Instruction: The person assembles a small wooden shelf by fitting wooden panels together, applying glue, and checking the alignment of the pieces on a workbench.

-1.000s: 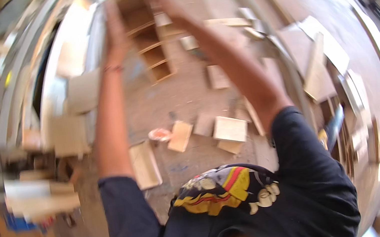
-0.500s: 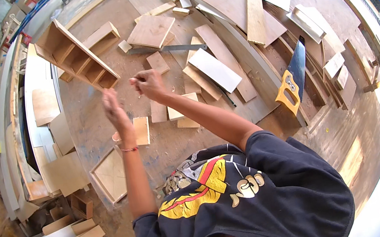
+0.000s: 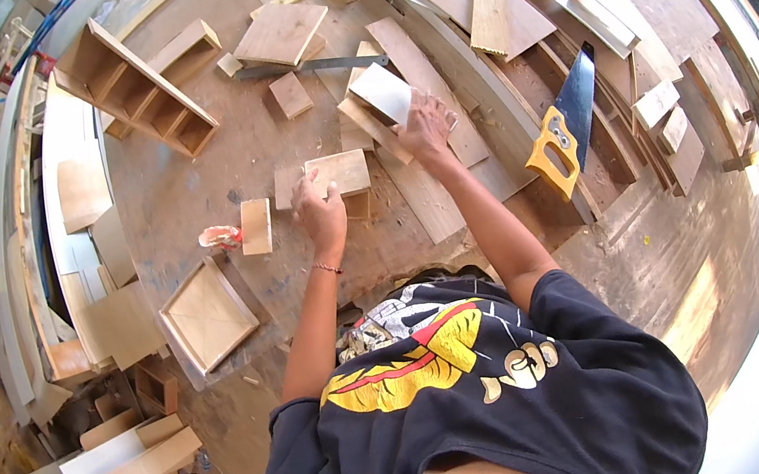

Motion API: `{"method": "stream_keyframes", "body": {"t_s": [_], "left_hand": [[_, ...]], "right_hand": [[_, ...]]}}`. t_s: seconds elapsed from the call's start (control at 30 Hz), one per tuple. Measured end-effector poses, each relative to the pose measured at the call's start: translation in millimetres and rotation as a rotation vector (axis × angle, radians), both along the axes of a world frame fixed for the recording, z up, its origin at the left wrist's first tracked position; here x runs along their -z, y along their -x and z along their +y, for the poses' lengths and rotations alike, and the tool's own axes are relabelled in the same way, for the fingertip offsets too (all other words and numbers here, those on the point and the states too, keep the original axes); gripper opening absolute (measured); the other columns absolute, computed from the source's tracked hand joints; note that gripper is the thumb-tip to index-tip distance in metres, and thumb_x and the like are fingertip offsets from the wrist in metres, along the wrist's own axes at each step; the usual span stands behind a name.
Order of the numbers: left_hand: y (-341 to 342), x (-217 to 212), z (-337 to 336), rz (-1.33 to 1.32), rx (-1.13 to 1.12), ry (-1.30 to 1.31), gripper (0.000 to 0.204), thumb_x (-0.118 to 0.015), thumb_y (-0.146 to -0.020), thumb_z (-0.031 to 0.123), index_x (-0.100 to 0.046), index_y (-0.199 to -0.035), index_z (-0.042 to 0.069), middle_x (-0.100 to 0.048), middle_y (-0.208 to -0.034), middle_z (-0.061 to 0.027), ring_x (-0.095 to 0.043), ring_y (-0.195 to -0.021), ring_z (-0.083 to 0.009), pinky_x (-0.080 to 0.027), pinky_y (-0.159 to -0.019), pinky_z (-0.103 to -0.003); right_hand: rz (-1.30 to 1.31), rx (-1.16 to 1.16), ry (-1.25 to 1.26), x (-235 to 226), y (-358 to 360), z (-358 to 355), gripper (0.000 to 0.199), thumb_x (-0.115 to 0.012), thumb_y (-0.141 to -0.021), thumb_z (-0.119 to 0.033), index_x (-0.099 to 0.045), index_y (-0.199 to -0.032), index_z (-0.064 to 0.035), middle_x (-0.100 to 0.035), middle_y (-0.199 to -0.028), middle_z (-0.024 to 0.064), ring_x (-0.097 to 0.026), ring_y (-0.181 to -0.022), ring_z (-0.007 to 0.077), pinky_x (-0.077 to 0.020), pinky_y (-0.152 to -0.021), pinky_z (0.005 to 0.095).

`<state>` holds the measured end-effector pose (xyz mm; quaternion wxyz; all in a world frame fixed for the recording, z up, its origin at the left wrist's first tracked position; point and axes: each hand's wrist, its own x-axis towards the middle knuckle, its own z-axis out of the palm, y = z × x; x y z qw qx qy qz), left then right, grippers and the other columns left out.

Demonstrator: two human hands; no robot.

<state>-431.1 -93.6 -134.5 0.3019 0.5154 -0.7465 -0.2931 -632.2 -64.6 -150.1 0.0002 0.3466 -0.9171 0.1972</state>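
My left hand (image 3: 320, 209) is at the near-left edge of a small pale wood block (image 3: 338, 171), fingers loosely bent and apart. Whether it touches the block I cannot tell. Over the near end of a white-faced board (image 3: 382, 92) lies my right hand (image 3: 426, 127), its fingers spread. Under that board rests a narrow wood strip (image 3: 368, 123). Left of my left hand stands a small light wood piece (image 3: 257, 226), beside a small red and white item (image 3: 221, 235) that I cannot make out.
A compartmented wooden box (image 3: 137, 97) stands at the far left. A yellow-handled saw (image 3: 555, 155) leans on timber at the right. A metal ruler-like strip (image 3: 309, 67) and a plywood square (image 3: 281, 33) lie farther back. A shallow wooden tray (image 3: 209, 320) sits at the near left.
My hands, close together in the air near the box before, have moved apart. The left came nearer to the small block; the right went rightward onto the white-faced board. The view has shifted slightly.
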Motion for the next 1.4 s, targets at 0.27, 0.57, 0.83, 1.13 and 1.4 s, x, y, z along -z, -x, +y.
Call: {"method": "stream_keyframes", "body": {"t_s": [0.27,0.57,0.83,1.13,1.4], "left_hand": [[25.9,-5.3,0.7,-0.263,0.192,0.083,0.055,-0.064,-0.068,0.012,-0.044,-0.120,0.008,-0.040,-0.127,-0.0054,-0.032,-0.120,-0.0279,-0.022,-0.096,-0.057],[16.1,-5.2,-9.4,-0.546,0.278,0.037,0.078,-0.071,-0.066,0.021,-0.030,-0.131,0.011,-0.029,-0.136,-0.0032,-0.023,-0.126,-0.0299,-0.013,-0.095,-0.066],[-5.4,-3.0,-22.5,-0.645,0.312,0.047,0.075,-0.068,-0.068,0.020,-0.029,-0.131,0.010,-0.038,-0.131,-0.0041,-0.027,-0.125,-0.0269,-0.010,-0.095,-0.067],[-19.0,-13.1,-10.0,-0.470,0.204,0.021,0.070,-0.067,-0.070,0.020,-0.032,-0.129,0.008,-0.039,-0.127,-0.0124,-0.034,-0.119,-0.0271,-0.021,-0.097,-0.056],[-32.3,20.4,-6.1,-0.055,-0.023,-0.030,0.050,-0.059,-0.074,0.009,-0.039,-0.118,-0.004,-0.046,-0.117,-0.0192,-0.041,-0.113,-0.0296,-0.034,-0.093,-0.040]], "right_hand": [[-0.110,0.020,0.087,-9.8,-2.5,10.6,0.075,-0.073,-0.060,-0.030,-0.038,-0.122,-0.0050,-0.049,-0.112,0.0156,-0.045,-0.105,0.0327,-0.0351,-0.085,0.0485],[0.186,0.100,0.265,0.1,11.0,21.3,0.060,-0.068,-0.069,-0.032,-0.045,-0.117,-0.0048,-0.051,-0.111,0.0132,-0.047,-0.104,0.0300,-0.0360,-0.085,0.0460],[-0.041,-0.278,0.106,10.2,-38.9,-0.2,0.045,-0.068,-0.068,-0.024,-0.052,-0.108,-0.0108,-0.055,-0.105,0.0104,-0.051,-0.099,0.0270,-0.0407,-0.078,0.0425],[-0.370,-0.103,0.504,12.9,-6.4,-4.5,0.031,-0.055,-0.077,-0.013,-0.053,-0.106,-0.0015,-0.062,-0.088,0.0164,-0.060,-0.080,0.0308,-0.0460,-0.072,0.0399],[-0.363,-0.188,0.293,10.2,-52.9,-0.7,0.026,-0.061,-0.075,-0.025,-0.061,-0.088,-0.0020,-0.061,-0.081,0.0211,-0.060,-0.079,0.0346,-0.0456,-0.072,0.0405]]}}
